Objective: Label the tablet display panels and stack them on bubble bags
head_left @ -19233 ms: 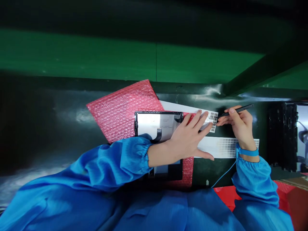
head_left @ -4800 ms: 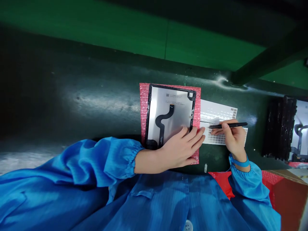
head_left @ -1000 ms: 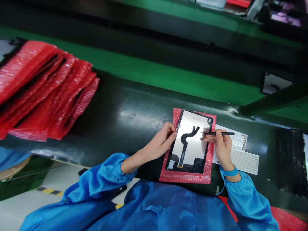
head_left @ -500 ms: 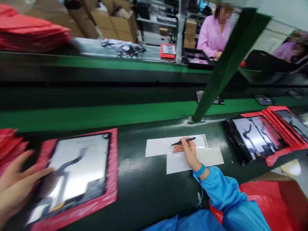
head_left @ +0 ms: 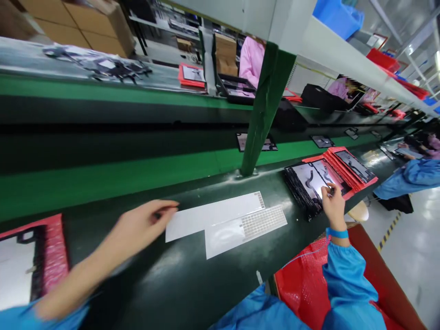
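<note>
The left hand (head_left: pixel 146 224) is keeping its thumb and forefinger narrowly together just beside the left end of the upper sticker sheet (head_left: pixel 213 216); the tips are blurring, so whether they are pinching anything cannot be told. The right hand (head_left: pixel 333 206), wearing a blue wrist strap (head_left: pixel 338 233), is gripping black tweezers (head_left: pixel 331 189), mostly hidden by the fingers, at the near side of a row of display panels (head_left: pixel 302 176); whether it is touching them is unclear. Between the hands, a lower sticker sheet (head_left: pixel 223 244) is lying along the upper one on the dark bench (head_left: pixel 172 279), showing a grid of small labels. Beyond the left forearm, another display panel (head_left: pixel 15 270) is resting on red bubble wrap (head_left: pixel 55 263), partly out of view. A green post (head_left: pixel 263 110) is rising behind the sheets, and farther back a person in pink (head_left: pixel 252 59) is sitting or standing.
</note>
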A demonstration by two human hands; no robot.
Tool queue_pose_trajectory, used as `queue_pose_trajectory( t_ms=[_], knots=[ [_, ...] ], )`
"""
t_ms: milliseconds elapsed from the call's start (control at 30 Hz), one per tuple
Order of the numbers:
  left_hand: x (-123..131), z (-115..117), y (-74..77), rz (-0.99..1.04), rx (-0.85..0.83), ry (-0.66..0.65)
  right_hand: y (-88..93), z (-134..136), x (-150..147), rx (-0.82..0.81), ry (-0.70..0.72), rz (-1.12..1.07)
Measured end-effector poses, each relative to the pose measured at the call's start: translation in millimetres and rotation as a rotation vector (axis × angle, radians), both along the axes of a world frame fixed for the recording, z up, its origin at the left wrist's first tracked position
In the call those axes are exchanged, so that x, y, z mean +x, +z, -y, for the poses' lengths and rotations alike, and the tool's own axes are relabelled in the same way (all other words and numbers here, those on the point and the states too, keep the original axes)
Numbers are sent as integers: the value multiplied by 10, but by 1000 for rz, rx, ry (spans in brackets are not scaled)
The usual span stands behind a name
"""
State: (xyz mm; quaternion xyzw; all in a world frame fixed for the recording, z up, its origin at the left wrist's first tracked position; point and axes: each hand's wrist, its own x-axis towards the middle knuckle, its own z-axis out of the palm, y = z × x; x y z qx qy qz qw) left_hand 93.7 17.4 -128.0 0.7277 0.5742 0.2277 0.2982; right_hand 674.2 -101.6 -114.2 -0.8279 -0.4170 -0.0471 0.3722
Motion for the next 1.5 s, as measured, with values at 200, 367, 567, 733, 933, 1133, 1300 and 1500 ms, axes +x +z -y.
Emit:
queue_pose_trajectory(
  t_ms=[200,367,567,733,933,1133,1300,1500],
  knots=[
    [1683,-222,-95,280,-134,-447,-170,94,491,-67,12,34],
    [2252,61,-78,344,-263,-630,-119,387,390,27,-56,85],
    [1817,1086,-52,324,-520,-887,-118,1875,116,-20,-249,18],
    [1380,1814,-180,232,-585,-1095,-1059,2622,-389,-293,-369,-276],
    [1377,2273,-380,233,-628,-945,-2218,2658,-1000,-416,-484,-531],
    [2120,2521,-793,291,-578,-761,-2455,2557,-1383,-330,-379,-634],
    [3053,2599,-1365,267,-542,-766,-2216,2803,-951,-147,-553,-567],
    [3643,2753,-1656,291,-492,-839,-2123,2695,-240,4,-674,-568]
  ],
)
